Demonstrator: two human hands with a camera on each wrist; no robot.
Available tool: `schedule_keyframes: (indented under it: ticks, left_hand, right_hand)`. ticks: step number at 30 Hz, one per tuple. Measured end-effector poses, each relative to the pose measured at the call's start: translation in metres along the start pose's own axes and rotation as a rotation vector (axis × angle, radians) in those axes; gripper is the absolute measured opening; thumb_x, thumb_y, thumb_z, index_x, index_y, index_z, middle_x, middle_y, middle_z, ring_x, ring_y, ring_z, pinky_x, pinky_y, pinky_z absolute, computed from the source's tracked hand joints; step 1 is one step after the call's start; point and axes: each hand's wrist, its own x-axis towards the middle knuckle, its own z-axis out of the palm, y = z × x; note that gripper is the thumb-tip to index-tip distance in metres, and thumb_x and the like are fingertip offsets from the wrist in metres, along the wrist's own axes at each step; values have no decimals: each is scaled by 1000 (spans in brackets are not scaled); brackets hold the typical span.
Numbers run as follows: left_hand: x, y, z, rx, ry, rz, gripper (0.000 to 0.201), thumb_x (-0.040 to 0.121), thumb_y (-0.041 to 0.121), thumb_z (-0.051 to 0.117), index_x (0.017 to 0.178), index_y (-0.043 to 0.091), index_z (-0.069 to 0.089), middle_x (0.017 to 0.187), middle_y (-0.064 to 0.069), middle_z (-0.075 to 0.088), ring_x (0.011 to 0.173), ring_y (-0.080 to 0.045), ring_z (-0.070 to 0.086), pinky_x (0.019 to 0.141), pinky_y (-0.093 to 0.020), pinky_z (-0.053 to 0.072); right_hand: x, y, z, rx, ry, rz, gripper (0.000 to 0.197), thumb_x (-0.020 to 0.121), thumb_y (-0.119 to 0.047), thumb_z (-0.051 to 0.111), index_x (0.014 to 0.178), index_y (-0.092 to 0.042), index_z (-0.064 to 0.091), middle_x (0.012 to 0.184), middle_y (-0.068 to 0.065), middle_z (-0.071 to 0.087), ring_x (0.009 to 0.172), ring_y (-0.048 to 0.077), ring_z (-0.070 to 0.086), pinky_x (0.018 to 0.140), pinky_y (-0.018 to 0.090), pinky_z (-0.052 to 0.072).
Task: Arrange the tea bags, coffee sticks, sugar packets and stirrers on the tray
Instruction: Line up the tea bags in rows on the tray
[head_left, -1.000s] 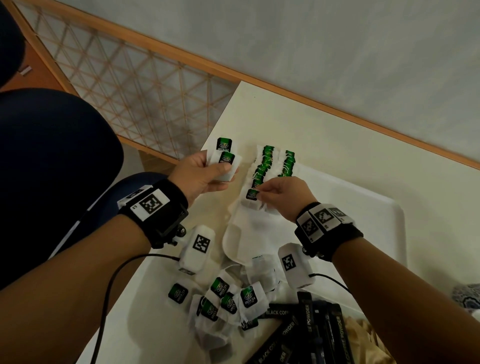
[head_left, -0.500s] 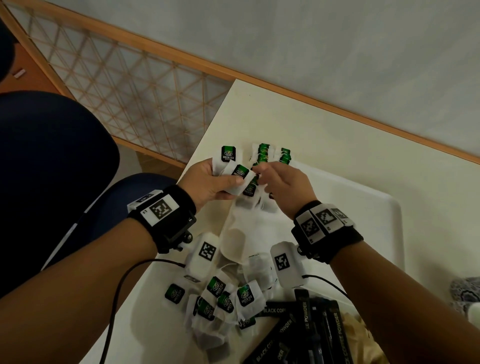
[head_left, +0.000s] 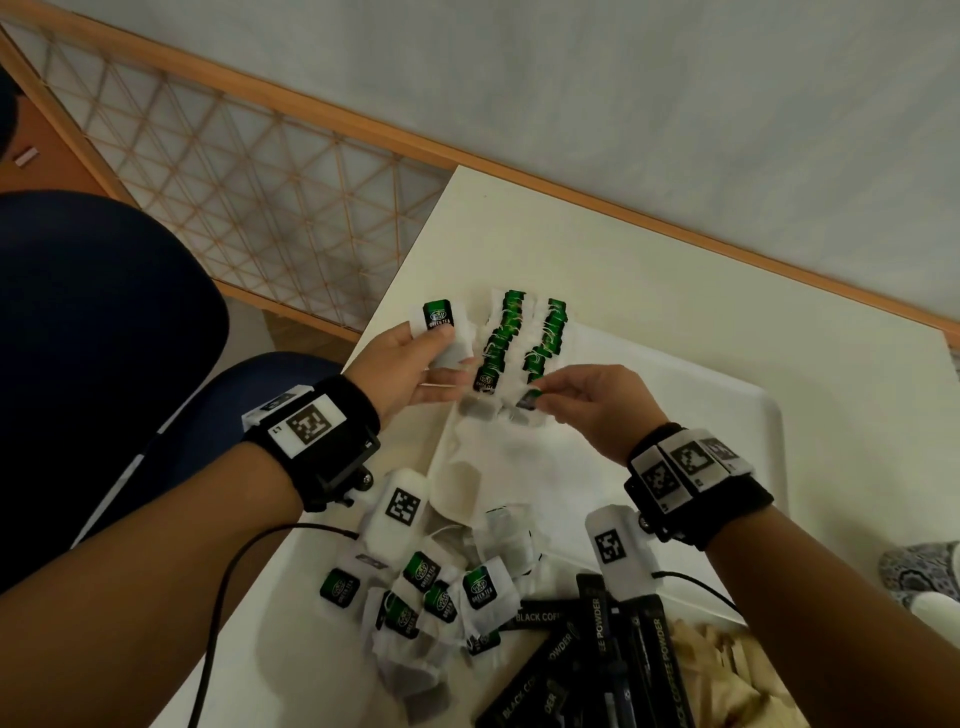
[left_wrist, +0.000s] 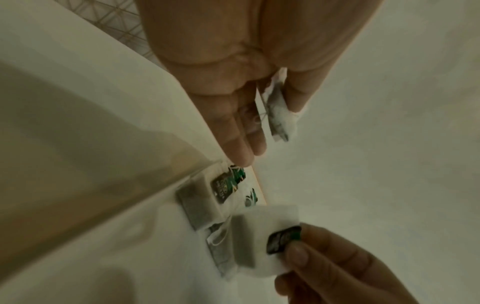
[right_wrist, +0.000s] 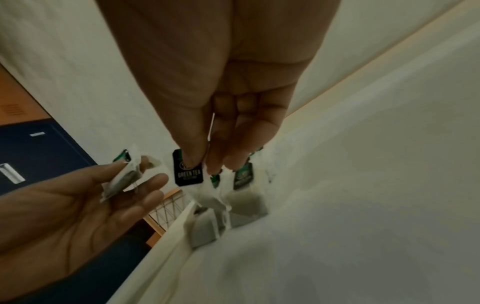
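Right wrist view: fingers (right_wrist: 193, 152) pinch tea-bag tag (right_wrist: 188, 170)

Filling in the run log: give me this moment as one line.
left hand: holds tea bag | right hand: pinches tea bag tag at second row | tray: two rows | loose tea bags, coffee sticks: unsorted

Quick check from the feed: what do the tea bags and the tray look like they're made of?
Tea bags: thin, matte white filter paper, it seems; dark leaf shows through and the edges crumple. Their green tags look like glossy printed card. Tray: smooth off-white with a rounded raised rim, probably moulded plastic, though painted metal can't be ruled out.
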Motion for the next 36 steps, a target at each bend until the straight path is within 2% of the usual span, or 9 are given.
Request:
schedule_keyframes:
  ticks: [8,11,14,18,20,25,29,33,36]
  left_hand:
    - [4,-4,1,76,-18,68,5,89,9,63,88,12,67,74,1,73,70,-12,70,63,-25,59]
    - [3,-5,3,111,-30,68,9,84,6,68,88,14,69,75,4,74,71,-8,70,61,-22,57]
    - [4,-7,4,167,-36,68,13,81,6,72,88,16,70,78,2,74,72,-9,70,62,-23,58]
    - [-1,-9,11,201,-90,68,15,81,-1,69,89,12,68,71,4,73,64,-8,69,52,-18,53]
    - [-2,-11,14,219,-124,62,15,81,-2,69,89,11,68,71,2,72,62,-9,69,52,-19,52]
    - [0,-17,13,371,-144,63,6,82,14,72,84,20,70,76,-1,69,69,-13,63,62,-24,50]
    - [-1,-15,7,353,-111,78,12,88,23,65,85,12,70,77,-9,65,68,-17,62,64,-27,53]
    - [2,-13,-1,352,-3,127,30,89,32,65,85,3,68,71,-4,62,64,-16,56,66,-29,48]
    - [2,-11,-3,410,26,190,15,91,23,63,79,18,72,57,15,55,58,-4,45,58,-16,39]
  right_hand:
    - [14,12,2,-129,-20,103,15,87,-24,65,100,-23,72,67,-16,60,70,3,57,65,16,42]
    - [20,13,2,-168,-12,118,16,87,-25,65,102,-24,71,71,-13,61,80,10,60,75,22,44]
    - [21,12,2,-178,11,100,17,87,-30,65,102,-26,70,73,-12,63,79,10,59,77,25,47]
    - [13,-4,3,-52,170,-39,15,88,-36,64,99,-28,71,84,-15,65,75,-3,56,69,12,43]
    - [8,-19,5,122,141,-63,12,86,-35,66,96,-29,71,84,-15,67,72,-8,58,67,5,43]
    - [9,-32,12,169,54,-68,19,82,-19,71,98,-30,71,76,-6,68,63,-4,59,65,9,48]
    - [8,-29,9,175,54,-35,17,83,-17,70,93,-31,72,78,-5,70,62,-4,59,61,5,44]
    - [5,-26,6,139,55,-14,14,83,-17,70,86,-31,72,77,-8,72,62,-7,59,62,4,43]
    - [2,-21,4,77,30,-1,16,83,-18,69,80,-34,69,74,-13,70,63,-7,59,66,9,44]
